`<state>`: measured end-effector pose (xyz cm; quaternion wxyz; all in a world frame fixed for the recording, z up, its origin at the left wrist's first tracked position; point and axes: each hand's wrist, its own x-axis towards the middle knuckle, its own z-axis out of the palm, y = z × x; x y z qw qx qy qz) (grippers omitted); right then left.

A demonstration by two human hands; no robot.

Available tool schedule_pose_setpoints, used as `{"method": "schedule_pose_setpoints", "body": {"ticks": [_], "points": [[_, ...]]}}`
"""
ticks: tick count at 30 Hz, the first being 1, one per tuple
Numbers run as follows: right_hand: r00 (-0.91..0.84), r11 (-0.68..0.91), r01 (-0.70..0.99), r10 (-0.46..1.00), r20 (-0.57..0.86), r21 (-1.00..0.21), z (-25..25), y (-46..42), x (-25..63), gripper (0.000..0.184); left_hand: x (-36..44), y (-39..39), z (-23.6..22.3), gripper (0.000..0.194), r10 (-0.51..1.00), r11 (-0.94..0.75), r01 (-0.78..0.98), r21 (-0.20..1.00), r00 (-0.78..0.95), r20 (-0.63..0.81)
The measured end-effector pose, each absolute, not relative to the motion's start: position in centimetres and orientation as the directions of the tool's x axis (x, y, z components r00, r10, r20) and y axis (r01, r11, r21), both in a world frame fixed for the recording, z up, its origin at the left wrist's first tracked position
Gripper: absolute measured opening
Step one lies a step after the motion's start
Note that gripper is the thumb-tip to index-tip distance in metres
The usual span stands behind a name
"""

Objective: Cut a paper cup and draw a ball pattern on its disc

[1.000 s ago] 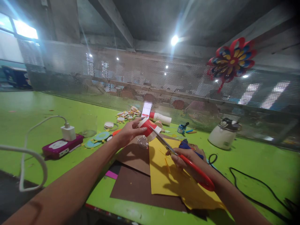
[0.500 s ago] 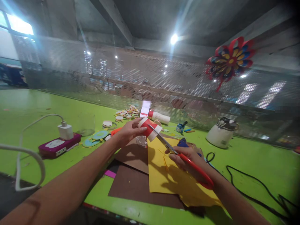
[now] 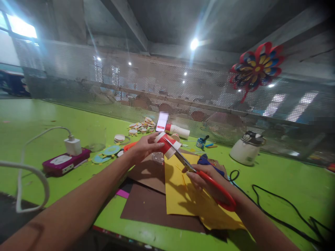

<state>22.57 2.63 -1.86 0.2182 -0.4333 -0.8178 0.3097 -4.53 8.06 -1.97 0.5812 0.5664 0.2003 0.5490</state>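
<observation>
My left hand (image 3: 145, 148) is closed on a red and white paper cup (image 3: 167, 143), held tilted above the table with its rim toward the right. In my right hand (image 3: 202, 177) is a pair of scissors with red handles (image 3: 221, 191). Their metal blades point up and left and lie against the cup's side. Whether the blades cut into the paper I cannot tell. Below both hands lie a yellow sheet (image 3: 180, 202), with thin yellow strips on it, and brown sheets (image 3: 143, 205).
A purple power strip (image 3: 62, 162) with a white plug and cable stands at left, near blue paper discs (image 3: 111, 150). Behind are a phone (image 3: 161, 124), stacked paper cups (image 3: 180, 131) and a small blue jar (image 3: 201, 143). At right are a white kettle (image 3: 246, 150) and black cable (image 3: 280, 200).
Very little differs. My right hand and the scissor handles have shifted slightly left; the cup stays in my left hand with the blades against it.
</observation>
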Motion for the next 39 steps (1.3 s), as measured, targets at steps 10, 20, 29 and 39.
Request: {"method": "schedule_pose_setpoints", "body": {"ticks": [10,20,29,39], "points": [[-0.476,0.437,0.631,0.871,0.125,-0.641,-1.4,2.1,22.6,0.035,-4.6,8.2,-2.1,0.05,0.882,-0.225,-0.408,0.885,0.3,0.363],[-0.508,0.452,0.621,0.854,0.11,-0.641,-2.2,3.8,23.2,0.041,-4.9,8.8,-2.3,0.039,0.918,-0.199,-0.338,0.92,0.264,0.296],[-0.494,0.543,0.718,0.838,0.229,-0.436,-1.8,4.5,24.6,0.044,-6.3,9.8,-2.3,0.046,0.911,-0.257,-0.32,0.912,0.235,0.339],[-0.423,0.469,0.741,0.882,0.208,-0.481,-1.2,4.3,24.1,0.047,-6.8,10.7,-2.4,0.05,0.908,-0.398,-0.318,0.861,-0.001,0.419]]}}
